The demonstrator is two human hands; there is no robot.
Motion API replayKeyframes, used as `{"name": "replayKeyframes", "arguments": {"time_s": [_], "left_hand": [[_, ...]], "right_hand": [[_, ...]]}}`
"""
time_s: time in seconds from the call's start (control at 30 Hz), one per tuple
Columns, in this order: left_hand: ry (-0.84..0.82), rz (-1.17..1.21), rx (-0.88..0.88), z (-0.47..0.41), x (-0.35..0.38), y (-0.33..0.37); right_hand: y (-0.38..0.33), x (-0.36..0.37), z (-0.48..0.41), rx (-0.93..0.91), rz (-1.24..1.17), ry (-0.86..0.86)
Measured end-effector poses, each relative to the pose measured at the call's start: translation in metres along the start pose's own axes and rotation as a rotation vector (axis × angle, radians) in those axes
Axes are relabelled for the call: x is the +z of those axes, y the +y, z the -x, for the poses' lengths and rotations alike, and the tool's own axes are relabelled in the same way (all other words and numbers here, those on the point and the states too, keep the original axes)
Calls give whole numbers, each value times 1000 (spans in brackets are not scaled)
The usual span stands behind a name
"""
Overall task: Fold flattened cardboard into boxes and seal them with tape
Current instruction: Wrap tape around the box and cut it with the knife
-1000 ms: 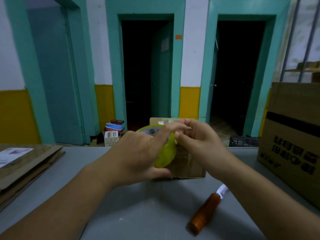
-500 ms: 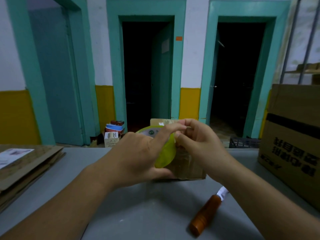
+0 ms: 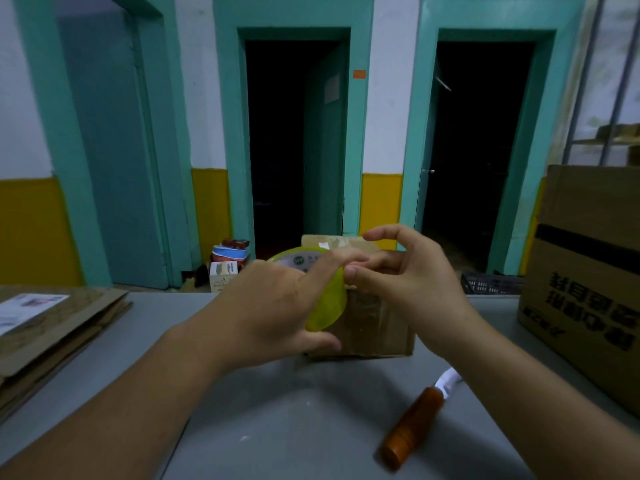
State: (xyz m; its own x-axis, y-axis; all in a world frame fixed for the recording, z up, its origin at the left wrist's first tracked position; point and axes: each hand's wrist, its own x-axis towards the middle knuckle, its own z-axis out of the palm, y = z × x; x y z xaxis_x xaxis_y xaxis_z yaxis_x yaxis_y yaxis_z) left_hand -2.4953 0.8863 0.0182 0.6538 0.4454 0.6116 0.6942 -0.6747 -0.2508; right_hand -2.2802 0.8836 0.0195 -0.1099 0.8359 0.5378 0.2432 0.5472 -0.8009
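Since 0.5 s ago, right hand (image 3: 412, 289) loosened: index finger raised clear, thumb tip at rim of tape roll (image 3: 329, 306); whether grip pinches a tape end, cannot tell. Left hand (image 3: 273, 306) grip clamped round roll, index finger across top. Roll held against small cardboard box (image 3: 377, 327) on table (image 3: 277, 427). Knife (image 3: 412, 427) under right forearm; flattened cardboard (image 3: 52, 334) far left
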Motion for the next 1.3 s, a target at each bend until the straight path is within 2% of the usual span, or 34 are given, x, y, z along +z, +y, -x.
{"name": "replayKeyframes", "arguments": {"time_s": [0.27,0.53,0.77,0.87,0.93,1.07,1.3], "left_hand": [[21,20,45,1,-2,4],[30,-52,88,0,-4,8],[-8,32,13,-1,-6,5],[0,65,-20,1,-6,0],[-13,68,-37,2,-5,-4],[-35,8,-28,2,-3,-6],[0,-154,-14,2,-1,-6]], "right_hand": [[5,-1,-2,138,-86,-66],[17,10,-2,151,-88,-62],[12,8,0,83,-47,-116],[9,3,-3,21,-43,-49],[8,2,-3,-62,81,-9],[5,9,1,-197,232,-31],[5,9,4,-162,203,33]]}}
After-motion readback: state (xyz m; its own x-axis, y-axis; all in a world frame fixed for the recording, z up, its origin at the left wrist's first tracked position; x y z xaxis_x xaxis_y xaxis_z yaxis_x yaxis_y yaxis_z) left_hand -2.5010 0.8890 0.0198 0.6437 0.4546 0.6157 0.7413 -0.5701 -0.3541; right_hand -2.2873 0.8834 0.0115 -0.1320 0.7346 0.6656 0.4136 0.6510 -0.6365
